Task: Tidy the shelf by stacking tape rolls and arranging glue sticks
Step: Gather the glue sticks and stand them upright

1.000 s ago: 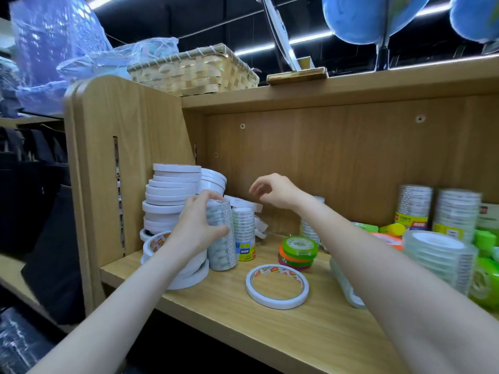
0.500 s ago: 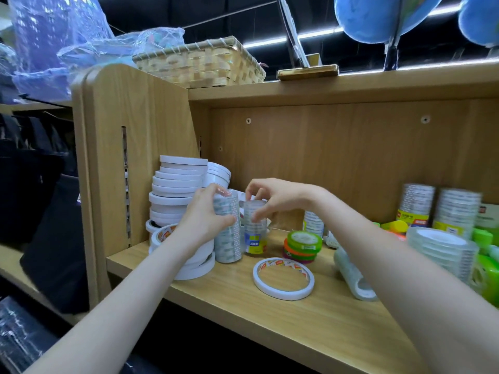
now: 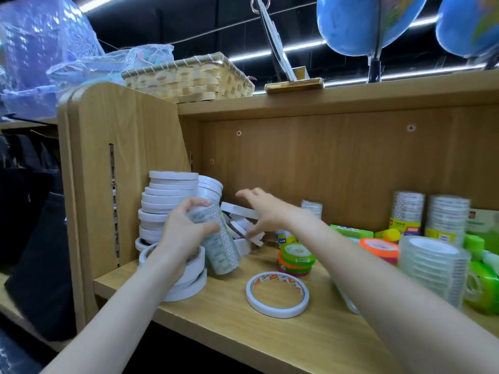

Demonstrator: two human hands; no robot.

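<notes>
The left hand (image 3: 186,233) grips a tilted tape sleeve (image 3: 220,238) near the shelf's (image 3: 221,317) left edge. The right hand's (image 3: 266,211) fingers spread, holding nothing. Bumping the white stack (image 3: 167,198) might topple it.

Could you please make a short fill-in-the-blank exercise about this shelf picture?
1. The clear tape pack is gripped by the ____ hand.
2. The right hand holds ____.
3. The single white tape ring lies ____ on the shelf.
4. The basket sits ____ the shelf unit.

Missing words: left; nothing; flat; on top of
</notes>
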